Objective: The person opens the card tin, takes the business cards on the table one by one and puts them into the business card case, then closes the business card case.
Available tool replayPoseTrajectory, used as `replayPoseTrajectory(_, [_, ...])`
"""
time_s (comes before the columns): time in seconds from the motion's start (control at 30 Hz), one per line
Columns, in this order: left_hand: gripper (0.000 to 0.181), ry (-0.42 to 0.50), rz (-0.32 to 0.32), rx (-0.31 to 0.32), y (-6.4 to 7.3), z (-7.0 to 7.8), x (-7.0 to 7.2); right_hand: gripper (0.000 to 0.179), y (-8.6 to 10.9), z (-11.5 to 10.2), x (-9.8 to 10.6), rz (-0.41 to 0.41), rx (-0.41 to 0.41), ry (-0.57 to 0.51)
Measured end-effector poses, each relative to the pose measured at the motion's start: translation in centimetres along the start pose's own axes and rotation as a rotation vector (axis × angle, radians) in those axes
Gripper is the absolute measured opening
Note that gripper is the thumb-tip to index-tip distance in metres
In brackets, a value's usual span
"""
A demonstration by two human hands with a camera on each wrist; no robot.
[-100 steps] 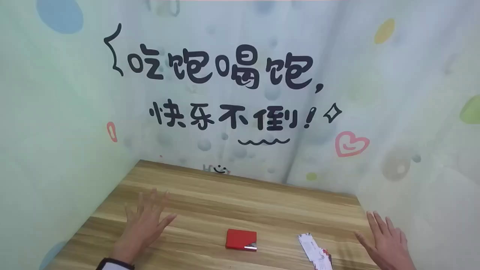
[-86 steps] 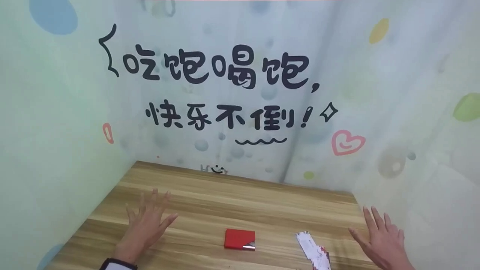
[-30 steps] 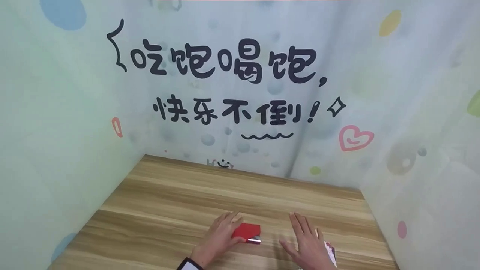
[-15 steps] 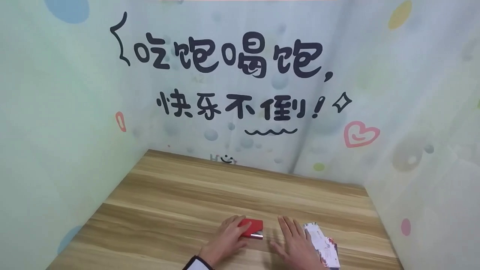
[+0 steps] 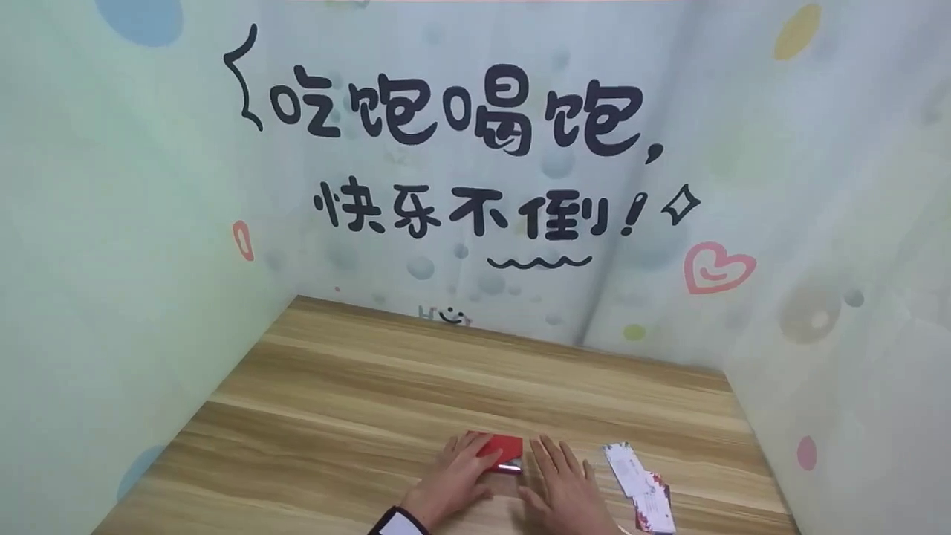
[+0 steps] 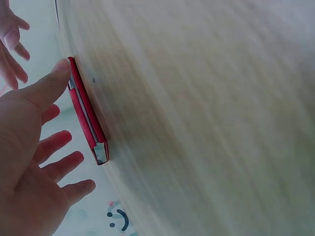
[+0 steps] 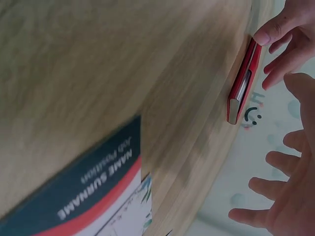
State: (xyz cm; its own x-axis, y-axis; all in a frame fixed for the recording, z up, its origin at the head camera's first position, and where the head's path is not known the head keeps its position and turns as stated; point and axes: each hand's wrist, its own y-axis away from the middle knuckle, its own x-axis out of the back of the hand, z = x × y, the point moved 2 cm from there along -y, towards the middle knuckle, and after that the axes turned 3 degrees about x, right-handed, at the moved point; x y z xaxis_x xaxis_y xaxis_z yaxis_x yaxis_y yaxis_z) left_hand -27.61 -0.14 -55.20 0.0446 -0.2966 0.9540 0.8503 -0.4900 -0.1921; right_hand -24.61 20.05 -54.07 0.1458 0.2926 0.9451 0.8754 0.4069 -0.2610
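Observation:
A red card case (image 5: 507, 449) with a silver corner lies flat on the wooden table, its metal-lined edge facing the person. My left hand (image 5: 453, 475) is at its left part, overlapping it in the head view. In the left wrist view the thumb (image 6: 54, 81) reaches one end of the case (image 6: 87, 113), while the other fingers spread out loosely. Just right of the case my right hand (image 5: 565, 487) hovers with straight, slightly spread fingers and holds nothing. In the right wrist view its fingers (image 7: 268, 187) are apart from the case (image 7: 243, 81).
Several printed name cards (image 5: 639, 483) lie overlapping to the right of my right hand; one dark card (image 7: 88, 182) reads "NAME SURNAME". The wooden table (image 5: 356, 379) meets pale curtain walls (image 5: 631, 297) at the back and both sides.
Both hands came inward from the table's sides. The left reached the red card case; the right passed over the cards, uncovering them, and now sits close to the case.

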Motion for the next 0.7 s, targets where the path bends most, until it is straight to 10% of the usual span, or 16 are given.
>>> replayPoseTrajectory(0.7, [0.031, -0.006, 0.018, -0.027, -0.9, -0.5, 0.2, 0.071, -0.2, -1.3, -2.9, -0.274, -0.023, -0.054])
